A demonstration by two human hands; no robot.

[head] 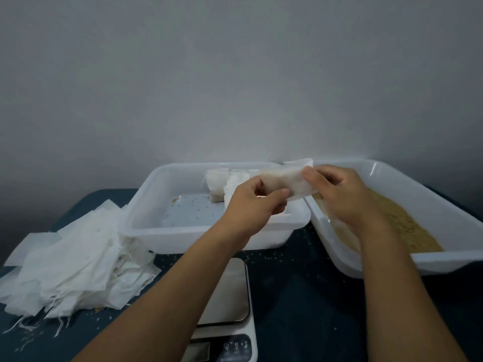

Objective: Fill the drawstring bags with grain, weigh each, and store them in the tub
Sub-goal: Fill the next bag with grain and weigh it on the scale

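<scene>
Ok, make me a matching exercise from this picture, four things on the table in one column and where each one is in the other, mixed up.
Things:
1. pile of empty white fabric bags
2. flat digital kitchen scale
3. white plastic tray of tan grain
4. thin white drawstring bag

Places:
A. held in both hands, left hand and right hand
B. table's left side
C. right side
D. near edge, partly under the left forearm

Pairs: 1-B, 2-D, 3-C, 4-A

It looks like a plain room set up for packing: a bare grey wall (235, 74), a dark blue table (300, 296), white tubs (146, 205) and a small scale (230, 291).
</scene>
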